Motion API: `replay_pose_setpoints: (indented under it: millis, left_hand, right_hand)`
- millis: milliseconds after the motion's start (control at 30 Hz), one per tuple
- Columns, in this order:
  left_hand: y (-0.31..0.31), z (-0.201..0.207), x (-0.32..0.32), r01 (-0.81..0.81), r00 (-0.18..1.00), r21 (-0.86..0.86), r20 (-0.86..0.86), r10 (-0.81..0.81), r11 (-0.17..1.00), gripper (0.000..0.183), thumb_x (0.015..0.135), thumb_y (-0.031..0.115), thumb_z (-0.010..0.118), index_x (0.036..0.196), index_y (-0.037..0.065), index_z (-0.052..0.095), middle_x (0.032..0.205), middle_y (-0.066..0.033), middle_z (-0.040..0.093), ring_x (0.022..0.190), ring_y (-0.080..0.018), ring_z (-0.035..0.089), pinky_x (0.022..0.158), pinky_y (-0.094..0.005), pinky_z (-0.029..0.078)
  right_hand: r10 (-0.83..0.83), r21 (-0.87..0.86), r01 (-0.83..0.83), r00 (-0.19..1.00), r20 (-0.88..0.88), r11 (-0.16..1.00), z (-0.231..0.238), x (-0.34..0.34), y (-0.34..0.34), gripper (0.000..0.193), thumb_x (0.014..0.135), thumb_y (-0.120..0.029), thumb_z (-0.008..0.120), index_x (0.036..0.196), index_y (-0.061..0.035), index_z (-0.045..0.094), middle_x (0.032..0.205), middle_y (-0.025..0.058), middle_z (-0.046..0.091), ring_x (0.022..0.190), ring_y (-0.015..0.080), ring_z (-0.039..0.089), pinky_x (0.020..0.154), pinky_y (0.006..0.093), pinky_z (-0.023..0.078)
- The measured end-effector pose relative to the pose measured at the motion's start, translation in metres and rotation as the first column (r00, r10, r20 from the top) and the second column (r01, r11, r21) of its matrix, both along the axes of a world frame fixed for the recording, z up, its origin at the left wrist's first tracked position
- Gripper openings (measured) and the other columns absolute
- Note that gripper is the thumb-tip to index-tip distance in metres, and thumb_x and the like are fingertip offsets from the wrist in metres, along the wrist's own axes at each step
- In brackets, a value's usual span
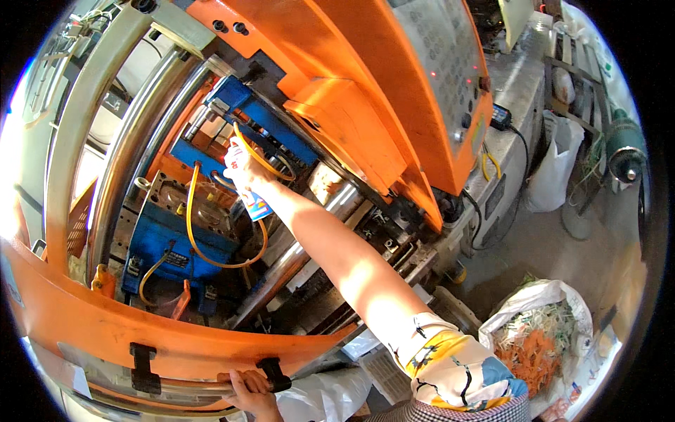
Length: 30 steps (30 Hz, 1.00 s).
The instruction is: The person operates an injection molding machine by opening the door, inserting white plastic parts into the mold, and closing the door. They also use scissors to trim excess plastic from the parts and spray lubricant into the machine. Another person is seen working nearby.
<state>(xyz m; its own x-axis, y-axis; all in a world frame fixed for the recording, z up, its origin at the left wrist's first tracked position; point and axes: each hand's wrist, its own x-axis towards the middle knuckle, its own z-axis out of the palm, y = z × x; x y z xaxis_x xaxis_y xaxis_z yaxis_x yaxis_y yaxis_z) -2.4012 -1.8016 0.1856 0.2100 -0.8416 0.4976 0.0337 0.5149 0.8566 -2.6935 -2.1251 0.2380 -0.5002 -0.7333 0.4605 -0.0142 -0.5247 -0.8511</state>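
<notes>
My right arm reaches across into an orange moulding machine [176, 337]. There my right hand [242, 171] is closed round a spray can [257, 205] with white, red and blue on it. The can's top points up toward the blue mould frame [278, 130], and the hand hides its middle. A yellow hose [191, 225] loops below the can, near the lower blue mould block [176, 235]. At the bottom, my left hand [254, 395] is wrapped round the metal handle bar [190, 391] on the orange guard.
Thick steel tie bars [133, 141] run beside the mould. To the right stands a control panel [443, 70] with buttons and red lights. A white sack of orange and pale green scraps [538, 352] sits at lower right, with another white bag [555, 162] beyond it.
</notes>
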Motion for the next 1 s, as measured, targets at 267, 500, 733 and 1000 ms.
replay_pose_setpoints:
  millis: [267,500,733,1000]
  left_hand:
    - [-0.007,-0.006,0.002,0.009,0.999,-0.057,-0.050,-0.012,0.998,0.015,0.094,0.016,0.047,0.082,0.009,0.042,0.039,0.0027,0.022,0.028,-0.0068,0.022,0.027,-0.0245,0.026]
    - [-0.006,-0.007,0.008,0.046,0.996,-0.073,0.074,-0.040,0.996,0.020,0.094,0.017,0.047,0.079,0.010,0.035,0.040,0.0026,0.023,0.028,-0.0060,0.023,0.028,-0.0235,0.026]
    - [-0.004,-0.013,0.018,0.022,0.997,-0.028,-0.068,-0.023,0.999,0.011,0.093,0.015,0.047,0.086,0.008,0.042,0.041,0.0026,0.024,0.029,-0.0061,0.022,0.028,-0.0235,0.026]
    - [-0.006,-0.011,0.012,0.076,0.996,-0.121,0.045,-0.071,0.990,0.008,0.092,0.014,0.047,0.092,0.007,0.044,0.040,0.0026,0.023,0.028,-0.0063,0.022,0.027,-0.0241,0.027]
  right_hand:
    - [-0.103,0.001,0.103,0.992,-0.079,0.995,0.004,-0.015,-0.066,0.081,0.057,-0.034,0.081,0.124,-0.0246,0.038,0.115,0.0126,0.051,0.112,0.0307,0.049,0.096,0.0463,0.038]
    - [0.030,-0.276,-0.006,0.996,0.081,0.961,-0.003,-0.007,-0.099,0.077,0.058,-0.007,0.078,0.124,-0.0161,0.038,0.108,0.0102,0.052,0.100,0.0239,0.052,0.085,0.0382,0.044]
    - [-0.057,-0.144,0.059,0.998,0.015,0.988,-0.001,0.000,-0.078,0.078,0.058,-0.021,0.081,0.125,-0.0207,0.040,0.111,0.0086,0.056,0.106,0.0285,0.052,0.089,0.0471,0.039]
    - [-0.012,-0.082,0.011,1.000,-0.010,0.997,-0.006,-0.014,-0.040,0.080,0.058,-0.023,0.081,0.126,-0.0187,0.039,0.112,0.0129,0.057,0.101,0.0320,0.057,0.086,0.0427,0.045]
